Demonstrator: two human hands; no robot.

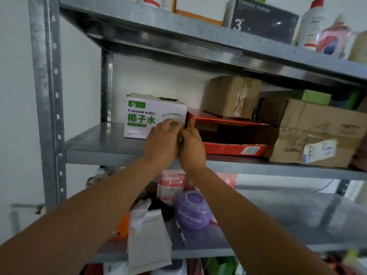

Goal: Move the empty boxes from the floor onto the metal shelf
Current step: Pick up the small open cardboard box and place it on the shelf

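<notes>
Grey metal shelf [103,139] by the white wall carries the white cardboard coconut-water box [143,116] on its middle board. Your left hand [160,143] and right hand [191,147] meet at its front right corner, fingers curled; what they grip, I cannot tell.

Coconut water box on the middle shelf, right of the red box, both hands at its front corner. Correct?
Not quite. In the head view the coconut water box stands left of the red box, not right. It is on the middle shelf, with the left hand and right hand at its front corner.
</notes>
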